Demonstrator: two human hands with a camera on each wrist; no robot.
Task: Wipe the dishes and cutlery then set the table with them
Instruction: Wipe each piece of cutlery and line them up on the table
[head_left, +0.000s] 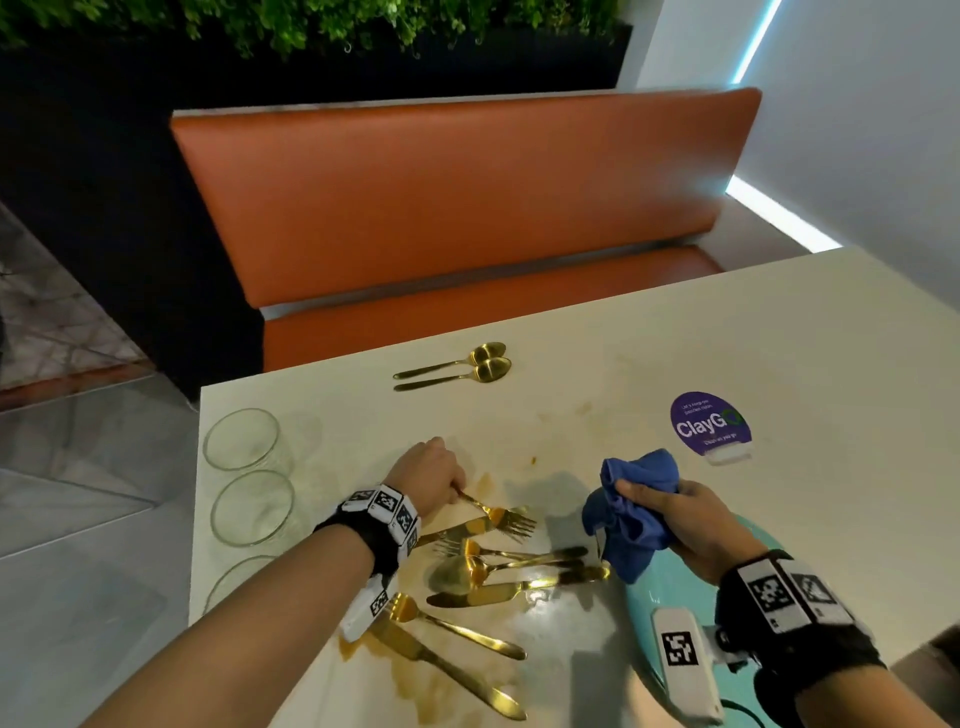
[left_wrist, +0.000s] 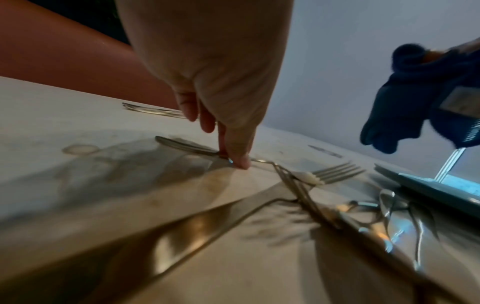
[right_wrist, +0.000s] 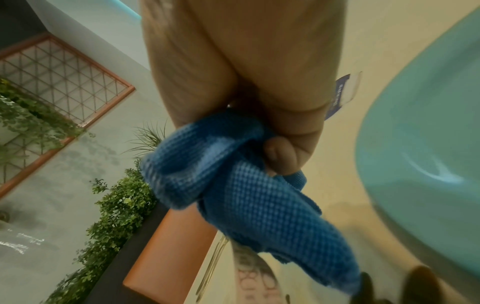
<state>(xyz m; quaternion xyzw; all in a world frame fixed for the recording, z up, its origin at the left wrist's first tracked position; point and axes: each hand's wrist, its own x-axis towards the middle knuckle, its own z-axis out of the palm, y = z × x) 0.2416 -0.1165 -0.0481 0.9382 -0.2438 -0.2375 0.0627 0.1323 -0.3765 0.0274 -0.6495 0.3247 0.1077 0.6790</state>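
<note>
Gold cutlery lies in a loose pile (head_left: 498, 566) on the stained white table (head_left: 597, 364): forks, knives and a spoon. My left hand (head_left: 434, 475) pinches the handle of one gold fork (head_left: 498, 517) (left_wrist: 335, 171) against the tabletop; its tines point right. My right hand (head_left: 675, 512) grips a bunched blue cloth (head_left: 631, 512) (right_wrist: 249, 193) above the pile's right end. A teal plate (head_left: 654, 623) (right_wrist: 426, 127) lies under my right wrist. Two gold spoons (head_left: 457, 366) lie side by side near the far edge.
Three clear glass bowls (head_left: 252, 506) line the table's left edge. A purple sticker (head_left: 709, 423) sits on the table at the right. Brown spill stains spread under the cutlery. An orange bench (head_left: 457, 208) stands beyond the far edge.
</note>
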